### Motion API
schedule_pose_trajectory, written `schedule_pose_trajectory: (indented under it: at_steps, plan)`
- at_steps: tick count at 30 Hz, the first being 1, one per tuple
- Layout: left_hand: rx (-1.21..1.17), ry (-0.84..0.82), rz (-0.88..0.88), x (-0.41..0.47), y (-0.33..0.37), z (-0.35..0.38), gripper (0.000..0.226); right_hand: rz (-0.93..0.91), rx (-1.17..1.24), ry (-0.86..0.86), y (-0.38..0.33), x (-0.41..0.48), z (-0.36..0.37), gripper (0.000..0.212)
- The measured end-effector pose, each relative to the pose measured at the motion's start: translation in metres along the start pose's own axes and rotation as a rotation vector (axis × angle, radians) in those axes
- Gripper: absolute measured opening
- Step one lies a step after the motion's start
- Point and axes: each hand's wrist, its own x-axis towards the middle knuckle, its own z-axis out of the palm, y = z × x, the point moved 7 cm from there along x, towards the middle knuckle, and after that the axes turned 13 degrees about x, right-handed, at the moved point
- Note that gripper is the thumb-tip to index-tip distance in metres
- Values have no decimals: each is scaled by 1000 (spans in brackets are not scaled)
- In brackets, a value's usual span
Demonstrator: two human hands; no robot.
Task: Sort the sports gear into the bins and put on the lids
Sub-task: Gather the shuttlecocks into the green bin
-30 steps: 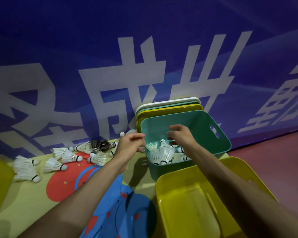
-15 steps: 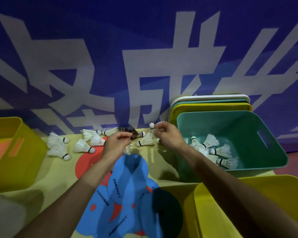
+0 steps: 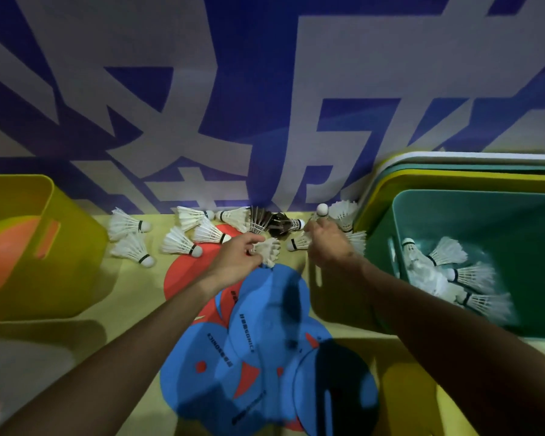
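Head view: three stacked lids [image 3: 472,180]

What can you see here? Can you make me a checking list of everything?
Surface: yellow mat, partly in shadow.
Job's things: loose shuttlecocks along the wall; green bin holds more; yellow bin holds something orange; blue and red discs overlap; lids stacked behind the green bin.
Clutter: nothing seen.
Hands: left hand grips a white shuttlecock; right hand pinches a cork-up shuttlecock.
Cables: nothing seen.
Surroundings: blue banner with big pale characters.
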Motion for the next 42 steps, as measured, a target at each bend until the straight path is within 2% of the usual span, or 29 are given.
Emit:
schedule_pose_trajectory:
  at_steps: [4,9,14,19,22,25,28,31,33,36,40,42]
  plan:
    - [232,-9,27,23,-15,10,55,-129,-244,-29,-7,12,14,52]
    - [408,-61,95,38,-25,32,64,-97,-365,-101,2,20,32,55]
    - [688,65,147,44,-23,40,61,-44,-335,-117,5,15,44,57]
    - [766,127,169,46,-24,44,59,31,-202,-135,5,2,37,53]
    - [664,124,175,42,-22,43,57,83,-27,-134,0,-7,22,52]
    - [325,137,129,27,-16,38,51,109,127,-114,-7,-15,4,48]
    - [38,190,88,9,3,25,44,54,173,-70,-17,-27,-20,48]
    - [-111,253,37,-7,26,6,43,-4,246,35,-24,-43,-53,51]
    - [-219,275,8,-16,41,-5,43,-30,325,94,-25,-53,-76,48]
    - [-429,272,-41,-27,62,-12,31,-33,509,134,-21,-73,-106,45]
    - [-503,212,-24,-39,104,-8,39,-74,672,227,-10,-105,-152,36]
    - [-498,176,15,-47,131,-2,33,-60,748,278,7,-120,-171,26]
